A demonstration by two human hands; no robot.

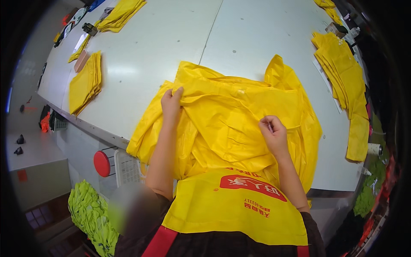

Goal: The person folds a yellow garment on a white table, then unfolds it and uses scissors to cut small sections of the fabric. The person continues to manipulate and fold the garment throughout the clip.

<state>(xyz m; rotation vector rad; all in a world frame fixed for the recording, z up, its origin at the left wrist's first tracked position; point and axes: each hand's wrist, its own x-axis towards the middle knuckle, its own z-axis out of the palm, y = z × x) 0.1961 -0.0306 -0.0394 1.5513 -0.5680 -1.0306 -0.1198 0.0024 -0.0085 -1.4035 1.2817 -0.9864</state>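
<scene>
To manage the glossy yellow, crumpled sheet-fabric piece (231, 124) along the near edge of the pale, smooth bench (150, 43), keeping its upper border lightly taut should help avoid creases. The left hand (171, 105) pinches that border; rightward, the right hand (275, 133) has fingertips curled together over the fabric, its contents unclear.

Your left hand (171, 106) pinched the yellow fabric (227, 126) bunched on the white counter (145, 55). Your right hand (275, 136) was curled over it.
</scene>
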